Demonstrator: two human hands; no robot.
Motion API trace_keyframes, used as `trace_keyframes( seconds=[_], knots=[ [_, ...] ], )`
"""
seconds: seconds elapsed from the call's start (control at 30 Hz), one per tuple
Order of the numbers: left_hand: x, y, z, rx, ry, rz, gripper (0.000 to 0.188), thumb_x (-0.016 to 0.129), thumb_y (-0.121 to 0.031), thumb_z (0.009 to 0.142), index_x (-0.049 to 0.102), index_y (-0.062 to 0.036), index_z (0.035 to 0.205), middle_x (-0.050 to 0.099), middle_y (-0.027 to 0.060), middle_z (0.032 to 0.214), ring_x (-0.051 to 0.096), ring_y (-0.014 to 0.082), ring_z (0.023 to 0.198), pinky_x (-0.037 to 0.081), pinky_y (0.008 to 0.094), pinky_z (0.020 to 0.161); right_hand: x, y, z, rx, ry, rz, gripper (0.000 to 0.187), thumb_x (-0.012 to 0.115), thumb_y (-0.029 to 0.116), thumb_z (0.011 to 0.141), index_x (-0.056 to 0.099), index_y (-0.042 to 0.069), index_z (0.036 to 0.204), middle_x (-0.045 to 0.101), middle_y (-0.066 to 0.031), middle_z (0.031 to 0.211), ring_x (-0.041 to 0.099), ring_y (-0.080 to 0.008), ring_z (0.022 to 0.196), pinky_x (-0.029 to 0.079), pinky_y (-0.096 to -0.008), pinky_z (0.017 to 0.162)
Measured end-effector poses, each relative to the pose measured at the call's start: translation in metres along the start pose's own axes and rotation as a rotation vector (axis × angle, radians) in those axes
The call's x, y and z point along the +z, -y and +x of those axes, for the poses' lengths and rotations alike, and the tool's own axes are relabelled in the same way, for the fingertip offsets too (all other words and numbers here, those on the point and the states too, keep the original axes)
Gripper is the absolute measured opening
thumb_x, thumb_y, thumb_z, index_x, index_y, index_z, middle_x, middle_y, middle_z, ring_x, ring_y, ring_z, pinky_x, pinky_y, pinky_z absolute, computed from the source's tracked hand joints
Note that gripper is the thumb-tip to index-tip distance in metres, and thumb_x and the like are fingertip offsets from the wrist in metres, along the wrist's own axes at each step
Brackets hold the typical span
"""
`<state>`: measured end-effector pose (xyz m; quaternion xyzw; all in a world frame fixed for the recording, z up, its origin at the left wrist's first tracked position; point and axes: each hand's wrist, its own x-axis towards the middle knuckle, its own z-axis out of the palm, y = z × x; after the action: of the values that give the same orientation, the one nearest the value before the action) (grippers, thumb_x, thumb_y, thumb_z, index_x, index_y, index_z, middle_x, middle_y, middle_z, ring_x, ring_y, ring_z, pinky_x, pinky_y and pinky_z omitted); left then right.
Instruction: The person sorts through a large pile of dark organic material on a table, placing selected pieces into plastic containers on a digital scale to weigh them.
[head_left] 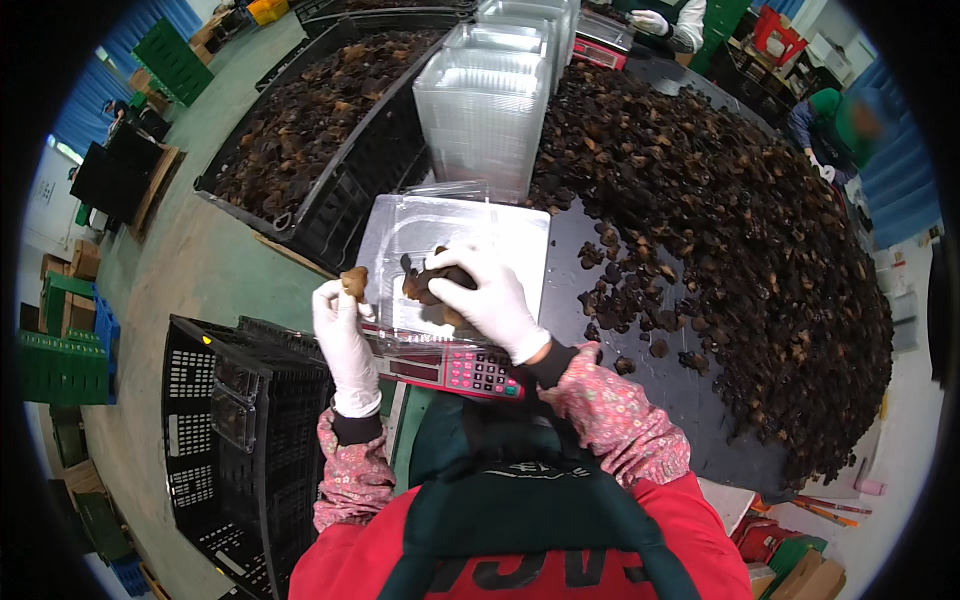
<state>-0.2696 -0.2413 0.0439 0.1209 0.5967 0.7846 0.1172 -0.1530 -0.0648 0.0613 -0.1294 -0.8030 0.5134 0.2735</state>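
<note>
My left hand (345,345), in a white glove, pinches a light-brown mushroom piece (354,282) that looks like wood ear, just off the left edge of the scale. Over the scale, my right hand (490,300), also gloved in white, curls its fingers round several dark mushroom pieces (414,284). Below it a clear plastic tray (400,325) rests on the silver platform of the scale (527,235). The red front of the scale, with its keypad (480,370), faces me. My right palm and fingers partly hide the pieces and the tray.
Tall stacks of clear trays (475,130) stand behind the scale. A large heap of dark mushrooms (740,230) covers the dark table (640,400) on the right. To the left are a mushroom-filled black crate (330,190) and another black crate (250,430). Co-workers (840,125) stand at the table's far side.
</note>
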Motion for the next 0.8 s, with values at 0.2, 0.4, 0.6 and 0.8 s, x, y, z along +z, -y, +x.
trace_keyframes(
  seconds=[0.2,0.4,0.6,0.8],
  knots=[
    [0.007,0.004,-0.005,-0.166,0.181,-0.443,0.026,0.062,-0.013,0.101,0.055,-0.0015,0.124,0.061,0.0086,0.117,0.055,0.0114,0.085,0.047,0.0262,0.075,0.021,-0.011,-0.002,-0.243,0.289,-0.686,0.038,0.072,0.032,0.087,0.068,0.017,0.122,0.061,-0.0077,0.125,0.055,-0.0280,0.122,0.047,-0.0455,0.096],
    [0.033,-0.013,-0.025,-0.211,0.207,-0.380,0.021,0.056,-0.015,0.104,0.056,-0.0035,0.122,0.060,0.0049,0.119,0.054,0.0094,0.090,0.046,0.0252,0.079,-0.013,0.005,-0.007,-0.324,0.276,-0.540,0.040,0.072,0.027,0.086,0.067,0.011,0.123,0.057,-0.0137,0.137,0.047,-0.0362,0.136,0.035,-0.0569,0.113],
    [0.094,0.001,-0.078,-0.178,0.306,0.001,0.008,0.055,-0.006,0.103,0.056,-0.0033,0.111,0.058,0.0032,0.090,0.054,0.0087,0.073,0.046,0.0235,0.069,-0.068,0.031,-0.070,0.324,0.041,0.209,0.039,0.066,0.008,0.093,0.063,0.002,0.131,0.068,-0.0080,0.106,0.062,-0.0098,0.082,0.051,-0.0245,0.075],
    [0.122,0.071,-0.146,-0.355,1.117,0.169,0.022,0.056,-0.001,0.100,0.062,-0.0025,0.121,0.068,0.0077,0.111,0.068,0.0133,0.089,0.053,0.0255,0.082,-0.114,0.012,-0.228,0.649,-0.516,0.325,0.033,0.062,-0.001,0.097,0.062,-0.001,0.130,0.069,-0.0059,0.103,0.066,-0.0102,0.081,0.054,-0.0251,0.077]
  ],
)
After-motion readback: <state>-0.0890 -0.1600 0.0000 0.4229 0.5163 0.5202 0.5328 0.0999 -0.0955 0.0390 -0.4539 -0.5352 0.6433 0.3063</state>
